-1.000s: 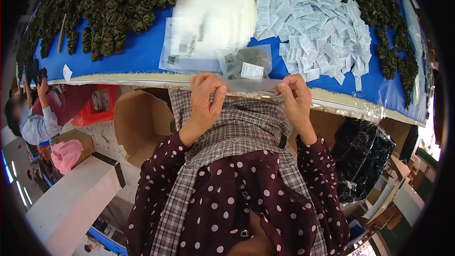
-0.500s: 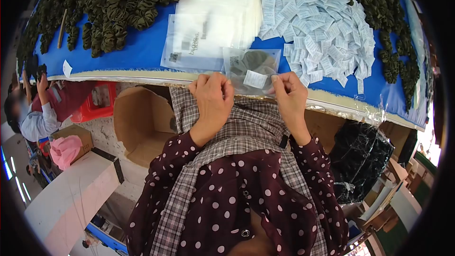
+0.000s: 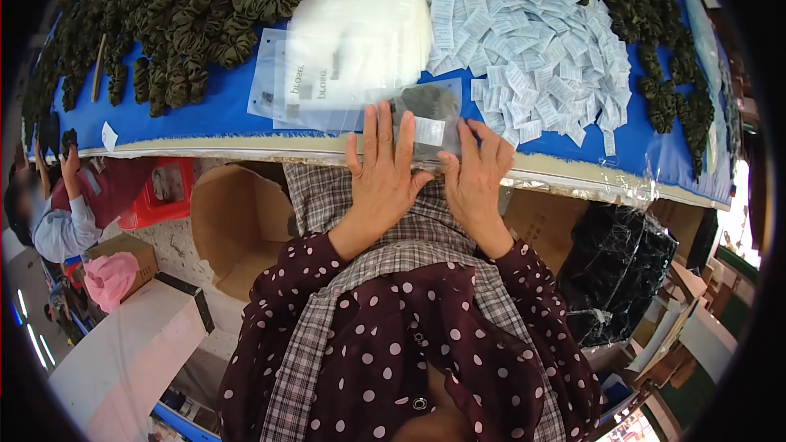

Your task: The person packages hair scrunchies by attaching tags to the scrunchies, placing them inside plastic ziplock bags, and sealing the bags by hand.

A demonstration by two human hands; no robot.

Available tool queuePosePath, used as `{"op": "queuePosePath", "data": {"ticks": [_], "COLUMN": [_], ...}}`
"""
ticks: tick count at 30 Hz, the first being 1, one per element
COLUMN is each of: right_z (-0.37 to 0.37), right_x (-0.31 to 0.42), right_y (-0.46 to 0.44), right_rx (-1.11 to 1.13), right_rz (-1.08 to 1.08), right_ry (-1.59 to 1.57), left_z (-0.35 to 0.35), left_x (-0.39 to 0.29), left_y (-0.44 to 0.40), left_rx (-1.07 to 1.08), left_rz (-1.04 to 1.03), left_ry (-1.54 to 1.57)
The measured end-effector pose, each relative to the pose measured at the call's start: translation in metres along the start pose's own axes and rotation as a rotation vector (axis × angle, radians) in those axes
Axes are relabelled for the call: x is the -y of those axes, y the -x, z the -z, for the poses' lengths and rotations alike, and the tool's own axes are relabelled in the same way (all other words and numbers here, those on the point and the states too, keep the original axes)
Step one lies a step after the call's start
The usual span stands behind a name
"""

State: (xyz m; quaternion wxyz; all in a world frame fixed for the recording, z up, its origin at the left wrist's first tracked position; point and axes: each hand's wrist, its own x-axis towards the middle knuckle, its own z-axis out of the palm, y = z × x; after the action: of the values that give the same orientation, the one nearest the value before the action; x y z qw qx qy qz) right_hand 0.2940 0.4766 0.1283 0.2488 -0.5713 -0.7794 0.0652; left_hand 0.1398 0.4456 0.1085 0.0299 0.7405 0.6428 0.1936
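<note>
At the near edge of the desk, the hands, left and right, lay spread flat on the bag, with clear bags far left of it and labels far right.

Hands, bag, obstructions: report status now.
Left hand open, fingers on left of filled bag. Right hand open at its right. Label up, by table edge. Bag stack crowds left.
</note>
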Motion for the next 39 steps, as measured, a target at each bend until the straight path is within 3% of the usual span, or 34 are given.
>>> {"op": "queuePosePath", "data": {"ticks": [3,5,6,8,9,10,11,13,15,16,18,20,23,24,28,34,39], "right_z": [-0.006,-0.004,-0.003,0.002,0.013,0.023,0.021,0.008,0.001,-0.003,-0.044,-0.054,-0.06,-0.063,-0.072,-0.034,0.014], "right_x": [-0.004,0.004,0.01,0.019,0.026,0.032,0.028,0.013,-0.003,-0.013,-0.038,-0.031,-0.023,-0.024,-0.031,-0.036,-0.03], "right_y": [-0.003,-0.006,-0.006,-0.008,-0.014,-0.019,-0.026,-0.059,-0.099,-0.119,-0.153,-0.16,-0.171,-0.172,-0.167,-0.159,-0.159], "right_rx": [0.058,0.069,0.093,0.152,0.31,0.472,0.476,0.29,0.041,-0.009,-0.213,-0.195,-0.132,-0.137,-0.113,-0.153,-0.232], "right_rz": [-0.184,-0.236,-0.295,-0.411,-0.343,-0.276,-0.27,0.253,0.153,0.134,0.267,0.225,0.068,0.07,0.02,-0.121,-0.307], "right_ry": [-0.644,-0.791,-0.941,-1.244,-1.251,-1.251,-1.253,-0.932,-0.628,-0.391,0.01,0.088,0.354,0.361,0.155,-0.124,-0.648], "left_z": [0.002,0.008,0.014,0.034,0.057,0.067,0.083,0.138,0.192,0.196,0.191,0.188,0.148,0.138,0.044,-0.032,0.019], "left_x": [0.001,0.005,0.006,0.005,0.009,0.034,0.06,0.109,0.144,0.159,0.179,0.15,0.13,0.112,0.097,0.073,0.075], "left_y": [-0.008,-0.014,-0.016,-0.013,-0.011,0.002,0.016,0.045,0.071,0.086,0.109,0.047,-0.032,-0.066,-0.202,-0.292,-0.277], "left_rx": [-0.006,-0.038,-0.044,-0.256,-0.29,-0.248,-0.194,0.038,0.421,0.422,0.292,0.234,0.115,0.104,-0.163,-0.286,-0.179], "left_rz": [-0.001,-0.031,-0.037,0.193,0.316,0.377,0.353,0.319,0.277,0.277,0.485,0.511,0.227,0.234,-0.148,-0.181,0.118], "left_ry": [0.158,0.69,0.688,1.347,1.408,1.265,1.214,1.042,0.704,0.702,0.175,0.183,0.405,0.417,0.407,-0.049,0.873]}}
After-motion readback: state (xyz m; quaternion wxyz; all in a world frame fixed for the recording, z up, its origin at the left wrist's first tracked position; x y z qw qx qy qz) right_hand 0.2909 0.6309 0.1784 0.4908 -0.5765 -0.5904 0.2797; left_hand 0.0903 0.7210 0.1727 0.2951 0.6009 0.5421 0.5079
